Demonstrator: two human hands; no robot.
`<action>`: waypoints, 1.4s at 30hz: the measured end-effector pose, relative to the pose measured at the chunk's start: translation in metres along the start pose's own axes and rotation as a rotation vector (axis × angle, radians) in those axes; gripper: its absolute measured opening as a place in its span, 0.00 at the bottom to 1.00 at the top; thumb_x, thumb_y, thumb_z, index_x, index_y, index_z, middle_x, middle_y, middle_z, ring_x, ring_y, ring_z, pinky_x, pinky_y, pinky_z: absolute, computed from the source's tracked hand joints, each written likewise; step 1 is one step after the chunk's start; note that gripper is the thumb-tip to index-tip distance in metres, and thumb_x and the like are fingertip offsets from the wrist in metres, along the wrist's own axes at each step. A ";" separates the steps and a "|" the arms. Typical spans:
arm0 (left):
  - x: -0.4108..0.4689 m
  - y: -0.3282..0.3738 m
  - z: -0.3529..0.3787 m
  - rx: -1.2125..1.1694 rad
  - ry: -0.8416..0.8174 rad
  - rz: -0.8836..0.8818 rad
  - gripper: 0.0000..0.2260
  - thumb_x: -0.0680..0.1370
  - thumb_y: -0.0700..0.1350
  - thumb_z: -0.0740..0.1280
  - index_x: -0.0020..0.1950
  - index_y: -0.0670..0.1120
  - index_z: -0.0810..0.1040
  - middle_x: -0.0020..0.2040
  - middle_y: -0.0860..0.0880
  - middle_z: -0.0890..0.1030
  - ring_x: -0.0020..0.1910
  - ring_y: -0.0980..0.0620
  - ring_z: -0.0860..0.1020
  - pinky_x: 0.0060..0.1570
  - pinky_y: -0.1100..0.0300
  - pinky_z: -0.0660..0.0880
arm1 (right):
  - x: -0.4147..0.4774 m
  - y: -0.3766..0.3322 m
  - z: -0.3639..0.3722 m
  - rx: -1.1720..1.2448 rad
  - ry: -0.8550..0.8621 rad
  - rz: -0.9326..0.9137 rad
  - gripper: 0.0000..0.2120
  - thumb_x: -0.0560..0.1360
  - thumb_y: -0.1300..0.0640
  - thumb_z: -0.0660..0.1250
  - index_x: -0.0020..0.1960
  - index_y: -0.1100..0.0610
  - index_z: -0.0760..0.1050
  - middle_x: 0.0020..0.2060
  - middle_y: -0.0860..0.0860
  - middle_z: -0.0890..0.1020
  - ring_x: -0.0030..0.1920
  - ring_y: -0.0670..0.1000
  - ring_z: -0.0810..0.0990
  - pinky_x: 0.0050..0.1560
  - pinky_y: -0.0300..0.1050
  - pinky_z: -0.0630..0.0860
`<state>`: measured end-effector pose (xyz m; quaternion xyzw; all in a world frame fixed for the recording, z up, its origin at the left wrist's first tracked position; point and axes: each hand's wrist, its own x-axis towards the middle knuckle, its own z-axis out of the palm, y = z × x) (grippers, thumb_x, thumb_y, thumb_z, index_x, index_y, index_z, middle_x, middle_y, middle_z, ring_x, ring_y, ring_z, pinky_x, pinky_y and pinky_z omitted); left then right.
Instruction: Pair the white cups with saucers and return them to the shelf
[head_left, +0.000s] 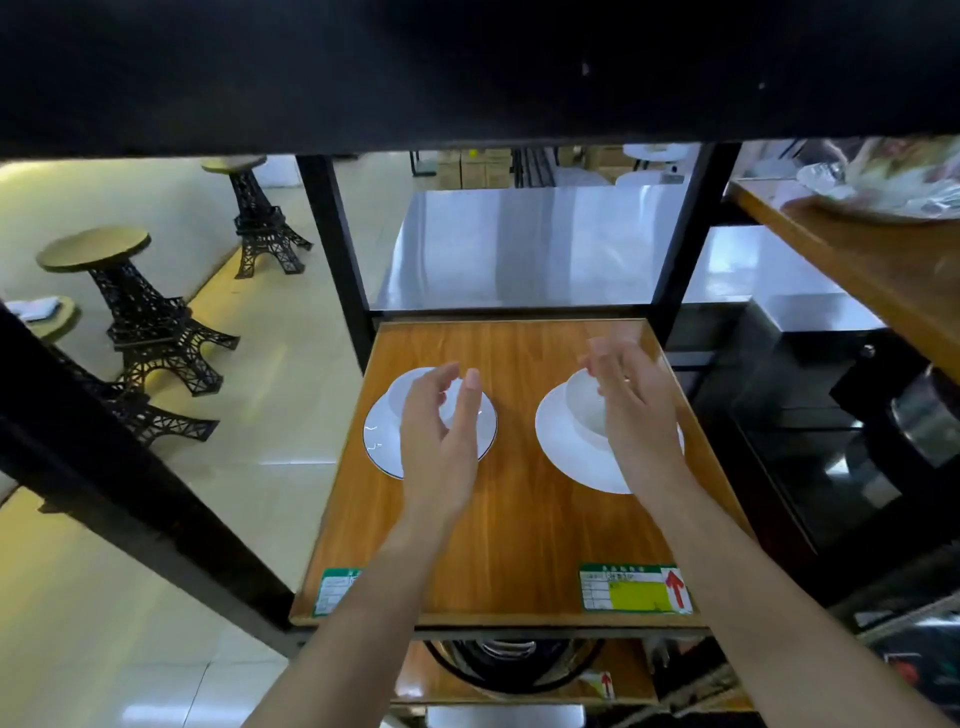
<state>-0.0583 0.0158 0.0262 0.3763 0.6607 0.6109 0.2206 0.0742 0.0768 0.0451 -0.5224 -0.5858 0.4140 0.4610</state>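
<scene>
**Cups on saucers, both hands loose above them**

Cups numbered two, each seated on its own saucer on the wooden shelf (519, 519). The left cup (415, 389) sat on the saucer with a thin dark rim line (382, 439), toward the shelf's left side; the right cup (584, 397) sat on the plain white saucer (566, 441), toward the right side. The two pairs stood apart, with bare wood between them.

The left hand (441, 431) hung over the near side of the left cup, its grip released: fingers curved, thumb raised, a gap showing between them and the cup. The right hand (628, 410) hung over the right cup's near right side, fingers spread and blurred; its grip looked released too, though whether the fingertips touched the rim could not be told.

Two green labels were stuck along the shelf's front edge, the left one (332, 592) partly hidden by the forearm, the right one (634, 590) bearing a yellow patch and a red arrow. Three tower-shaped stools stood on the floor to the left.
</scene>
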 end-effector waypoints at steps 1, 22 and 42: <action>-0.004 0.001 0.007 -0.005 -0.042 -0.018 0.21 0.75 0.58 0.62 0.62 0.47 0.75 0.60 0.51 0.78 0.59 0.54 0.74 0.55 0.65 0.71 | 0.003 0.004 -0.009 -0.010 0.069 -0.010 0.16 0.78 0.45 0.57 0.59 0.51 0.75 0.52 0.45 0.76 0.48 0.42 0.74 0.43 0.31 0.65; -0.015 -0.017 0.063 -0.027 -0.380 -0.663 0.19 0.77 0.35 0.65 0.67 0.43 0.68 0.51 0.40 0.82 0.42 0.47 0.83 0.40 0.58 0.80 | 0.014 0.089 -0.062 -0.233 0.114 0.298 0.15 0.78 0.58 0.62 0.64 0.57 0.73 0.52 0.58 0.82 0.34 0.47 0.74 0.37 0.40 0.75; -0.024 -0.018 0.058 0.019 -0.266 -0.574 0.14 0.79 0.43 0.64 0.64 0.43 0.71 0.47 0.44 0.81 0.40 0.50 0.81 0.40 0.59 0.81 | 0.009 0.094 -0.066 -0.188 0.092 0.257 0.21 0.78 0.48 0.60 0.67 0.55 0.68 0.59 0.56 0.78 0.52 0.57 0.79 0.48 0.49 0.79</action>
